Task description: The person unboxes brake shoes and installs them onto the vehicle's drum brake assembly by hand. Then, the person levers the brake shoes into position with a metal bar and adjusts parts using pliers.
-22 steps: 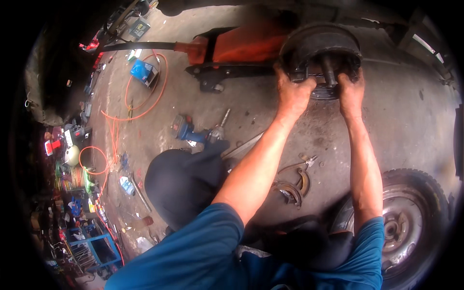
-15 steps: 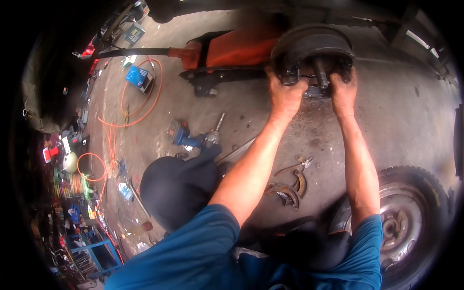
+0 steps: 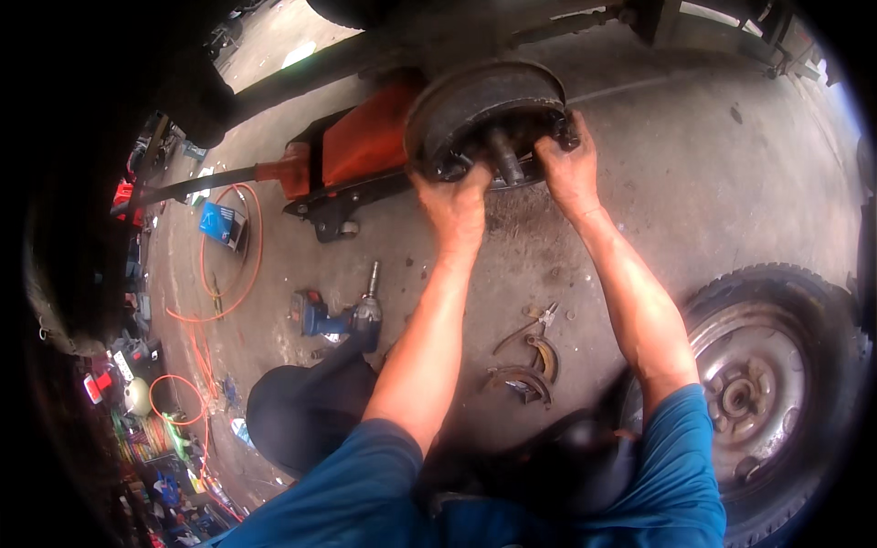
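In front of me is a dark, round drum brake assembly [image 3: 484,102], with an axle stub [image 3: 503,155] sticking out of its middle. My left hand [image 3: 454,203] grips its lower left side, thumb on the inside and fingers hidden behind the edge. On the opposite side my right hand [image 3: 570,173] is closed round the lower right edge, its thumb pressing inward. Small dark parts at both edges sit under my thumbs; I cannot make them out. On the floor between my forearms lie worn curved brake shoes [image 3: 543,358] beside a pair of pliers [image 3: 546,316].
A red floor jack [image 3: 367,137] stands left of the brake, its handle pointing left. A cordless impact wrench [image 3: 338,315] lies near my left knee. A blue box [image 3: 219,222] sits inside an orange hose loop [image 3: 259,251]. At right is a wheel [image 3: 776,384].
The view has shifted, so the brake assembly and both hands appear farther left. Both hands still grip its sides, with the thumbs in about the same places.
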Motion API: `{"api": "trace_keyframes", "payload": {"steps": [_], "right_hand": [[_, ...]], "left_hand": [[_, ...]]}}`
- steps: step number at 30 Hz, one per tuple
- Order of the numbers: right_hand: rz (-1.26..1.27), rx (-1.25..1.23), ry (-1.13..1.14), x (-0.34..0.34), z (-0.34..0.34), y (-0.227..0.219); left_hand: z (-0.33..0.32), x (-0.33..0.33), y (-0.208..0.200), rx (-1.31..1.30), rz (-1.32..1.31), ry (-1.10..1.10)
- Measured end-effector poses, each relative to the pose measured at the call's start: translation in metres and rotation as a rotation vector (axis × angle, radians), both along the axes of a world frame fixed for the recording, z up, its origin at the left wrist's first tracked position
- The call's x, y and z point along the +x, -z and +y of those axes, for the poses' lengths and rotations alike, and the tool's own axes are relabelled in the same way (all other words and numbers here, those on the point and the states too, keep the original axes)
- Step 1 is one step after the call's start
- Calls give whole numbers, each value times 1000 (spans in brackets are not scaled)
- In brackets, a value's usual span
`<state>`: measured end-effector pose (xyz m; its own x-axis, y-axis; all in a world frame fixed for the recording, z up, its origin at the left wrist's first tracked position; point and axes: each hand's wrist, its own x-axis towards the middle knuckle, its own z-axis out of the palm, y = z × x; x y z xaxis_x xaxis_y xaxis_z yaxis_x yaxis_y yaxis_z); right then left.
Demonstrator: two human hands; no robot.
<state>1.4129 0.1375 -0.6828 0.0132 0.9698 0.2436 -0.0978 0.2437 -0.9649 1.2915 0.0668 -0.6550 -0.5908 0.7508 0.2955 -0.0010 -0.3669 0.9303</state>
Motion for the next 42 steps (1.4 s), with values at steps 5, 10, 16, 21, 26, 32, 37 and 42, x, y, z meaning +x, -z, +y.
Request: {"api": "trace_keyframes", "payload": {"steps": [5,10,16,21,26,32,37,42], "right_hand": [[-149,5,-11,7,-3,-9],[-35,-86,-61,10,-21,-32],[-78,-236,-186,-1,-21,-15],[-185,-252,-133,-1,-22,-19],[-224,-194,-85,-1,-20,-29],[-288,-143,-98,2,-19,-30],[-307,-123,-91,5,-23,-32],[-325,-113,-71,5,-27,-39]], "left_hand": [[5,11,-3,-126,106,-190],[1,23,-12,-200,60,-239],[-22,22,-20,-256,169,-362],[-23,25,-29,-340,216,-357],[-22,28,-19,-248,92,-385],[-25,17,-27,-277,-81,-204],[-25,13,-37,-259,-9,-136],[-26,10,-30,-283,109,-175]]}}
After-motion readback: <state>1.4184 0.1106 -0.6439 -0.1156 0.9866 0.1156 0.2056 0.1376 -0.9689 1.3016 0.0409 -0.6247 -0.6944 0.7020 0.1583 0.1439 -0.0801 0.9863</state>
